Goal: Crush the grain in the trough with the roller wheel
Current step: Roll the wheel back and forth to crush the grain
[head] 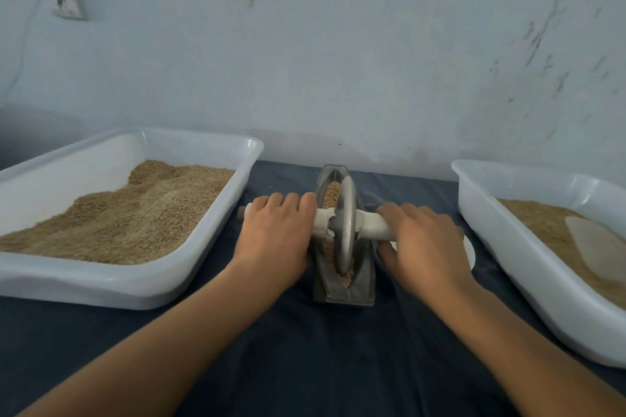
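Observation:
A narrow grey metal trough stands lengthwise on the dark cloth in the middle, with brown grain lying in its groove. A grey roller wheel stands upright in the groove on a white cross handle. My left hand grips the handle's left half close to the wheel. My right hand grips the right half. Both hands hide most of the handle.
A large white tray heaped with brown grain sits left of the trough. A second white tray on the right holds finer grain and a pale scoop. A wall rises just behind. A white disc peeks out under my right hand.

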A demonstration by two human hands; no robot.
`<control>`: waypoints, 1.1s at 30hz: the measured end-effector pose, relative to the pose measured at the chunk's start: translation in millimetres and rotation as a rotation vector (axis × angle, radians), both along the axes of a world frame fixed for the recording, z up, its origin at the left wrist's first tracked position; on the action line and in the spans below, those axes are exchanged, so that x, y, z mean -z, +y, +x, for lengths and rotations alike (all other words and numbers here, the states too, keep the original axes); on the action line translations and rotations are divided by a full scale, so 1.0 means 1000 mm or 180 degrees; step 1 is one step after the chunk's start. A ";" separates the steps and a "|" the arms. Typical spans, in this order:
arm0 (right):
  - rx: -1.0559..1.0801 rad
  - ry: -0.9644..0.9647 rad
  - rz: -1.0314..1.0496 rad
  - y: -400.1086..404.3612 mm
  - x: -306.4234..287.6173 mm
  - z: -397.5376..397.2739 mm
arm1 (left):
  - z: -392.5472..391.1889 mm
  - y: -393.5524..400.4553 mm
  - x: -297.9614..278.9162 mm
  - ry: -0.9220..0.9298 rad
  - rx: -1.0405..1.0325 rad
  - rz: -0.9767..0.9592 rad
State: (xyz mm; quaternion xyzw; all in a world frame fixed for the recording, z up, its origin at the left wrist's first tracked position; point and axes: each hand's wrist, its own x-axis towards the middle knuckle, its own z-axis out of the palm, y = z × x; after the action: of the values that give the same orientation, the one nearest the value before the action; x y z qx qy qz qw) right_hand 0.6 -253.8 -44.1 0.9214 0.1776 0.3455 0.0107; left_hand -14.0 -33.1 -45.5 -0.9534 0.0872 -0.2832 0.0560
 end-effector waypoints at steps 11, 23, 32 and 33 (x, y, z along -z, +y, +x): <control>0.0098 0.0265 -0.0204 0.006 0.002 0.053 | 0.050 0.006 0.001 0.0248 -0.0048 -0.0090; 0.0200 0.0869 -0.0033 0.011 -0.009 0.126 | 0.125 0.007 -0.005 0.0245 -0.0225 -0.0029; 0.0206 0.0854 -0.0316 0.021 -0.027 0.148 | 0.135 0.013 0.000 0.0313 -0.0209 -0.0492; 0.0191 0.0804 -0.0329 0.022 -0.026 0.146 | 0.132 0.014 0.000 0.0360 -0.0229 -0.0537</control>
State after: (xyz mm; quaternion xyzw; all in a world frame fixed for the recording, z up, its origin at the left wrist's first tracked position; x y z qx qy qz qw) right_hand 146.3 -232.2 -17.8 0.9607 0.1675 0.2167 0.0459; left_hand 118.2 -19.3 -45.4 -0.9717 0.0318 -0.2332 -0.0194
